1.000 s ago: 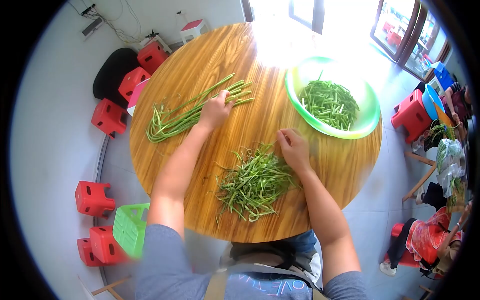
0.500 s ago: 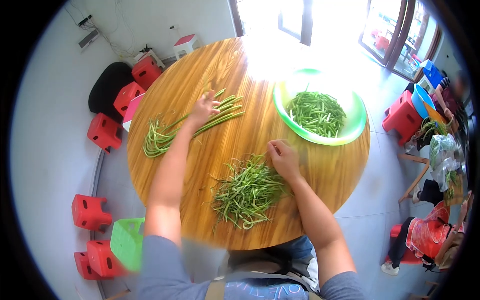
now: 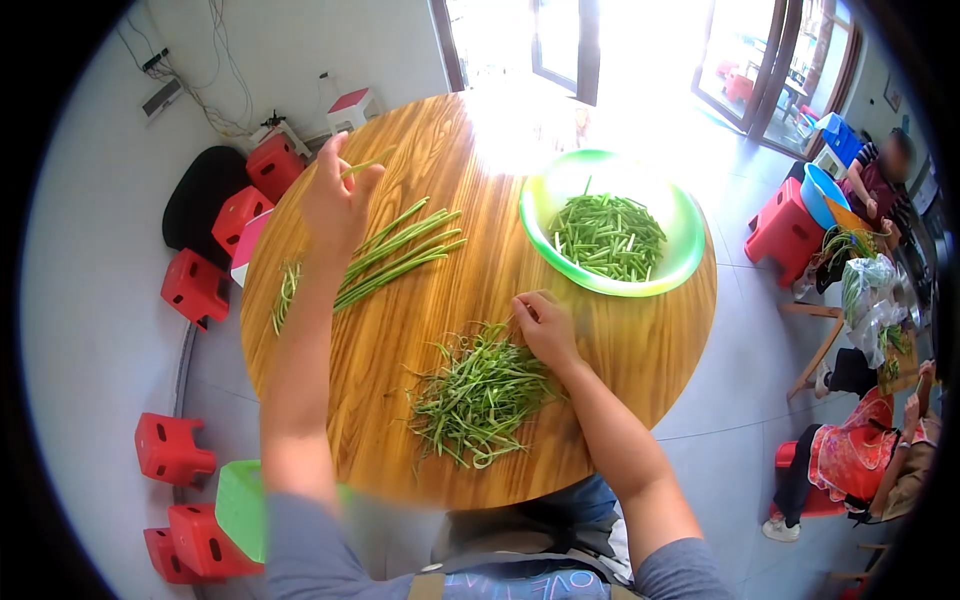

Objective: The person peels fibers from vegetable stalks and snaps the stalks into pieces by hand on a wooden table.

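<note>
Blown-out daylight through doorway (image 3: 645,60); glare across far tabletop (image 3: 485,165); fisheye edges curved; corners black

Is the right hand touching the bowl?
Apart: the head view shows a strip of bare table between the right hand and the bowl.

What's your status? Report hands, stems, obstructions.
Left hand raised, one green stem in its fingers. Right hand curled beside green pile. Stem bundle on table, partly hidden behind left forearm.
</note>
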A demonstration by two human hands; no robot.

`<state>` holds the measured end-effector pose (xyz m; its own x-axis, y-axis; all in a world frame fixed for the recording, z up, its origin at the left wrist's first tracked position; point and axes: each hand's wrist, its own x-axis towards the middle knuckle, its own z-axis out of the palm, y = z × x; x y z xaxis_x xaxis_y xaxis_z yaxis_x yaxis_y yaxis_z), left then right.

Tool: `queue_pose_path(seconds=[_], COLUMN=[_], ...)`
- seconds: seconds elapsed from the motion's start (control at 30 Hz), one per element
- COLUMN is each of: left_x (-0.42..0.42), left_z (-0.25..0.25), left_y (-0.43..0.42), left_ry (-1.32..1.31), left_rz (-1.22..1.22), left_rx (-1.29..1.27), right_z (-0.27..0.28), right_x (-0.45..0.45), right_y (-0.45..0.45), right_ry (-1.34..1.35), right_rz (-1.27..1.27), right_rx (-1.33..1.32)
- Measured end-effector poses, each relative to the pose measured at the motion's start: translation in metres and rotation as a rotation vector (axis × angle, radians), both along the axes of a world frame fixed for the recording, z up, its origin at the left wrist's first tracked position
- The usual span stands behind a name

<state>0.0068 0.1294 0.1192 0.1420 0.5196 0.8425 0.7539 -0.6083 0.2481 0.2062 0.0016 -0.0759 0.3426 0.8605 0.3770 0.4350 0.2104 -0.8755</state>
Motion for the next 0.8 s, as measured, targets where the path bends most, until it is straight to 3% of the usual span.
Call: queue_pose_path(seconds=[0.1, 0.2, 0.27, 0.33, 0.4, 0.53, 0.73, 0.8], left_x=[-0.004, -0.002, -0.01, -0.018, -0.017, -0.01, -0.006, -0.001], left_z=[0.011, 0.005, -0.013, -0.061, -0.081, -0.101, -0.109, -0.134], left_y=[-0.014, -0.056, -0.07, -0.061, -0.081, -0.108, -0.124, -0.119], left_ry=[0.202, 0.216, 0.082, -0.296, -0.609, -0.857, -0.908, -0.823], left_rz=[-0.079, -0.246, -0.374, -0.654, -0.777, -0.757, -0.819, -0.932], left_rx=[0.276, -0.009, -0.877, -1.371, -1.554, -1.631, -1.535, -1.356], right_z=[0.002, 0.002, 0.001, -0.001, 0.0, 0.004, 0.016, 0.027], right_x=[0.0, 0.001, -0.001, 0.0, 0.001, -0.001, -0.007, -0.006], right_y=[0.0, -0.001, -0.001, 0.0, 0.0, -0.002, -0.004, -0.01], right_ry=[-0.012, -0.013, -0.009, -0.019, -0.005, 0.032, 0.127, 0.09], right_rz=[0.0, 0.001, 0.003, 0.003, -0.002, -0.031, -0.05, -0.048], right_rx=[-0.011, -0.011, -0.003, 0.01, -0.012, 0.029, 0.116, 0.088])
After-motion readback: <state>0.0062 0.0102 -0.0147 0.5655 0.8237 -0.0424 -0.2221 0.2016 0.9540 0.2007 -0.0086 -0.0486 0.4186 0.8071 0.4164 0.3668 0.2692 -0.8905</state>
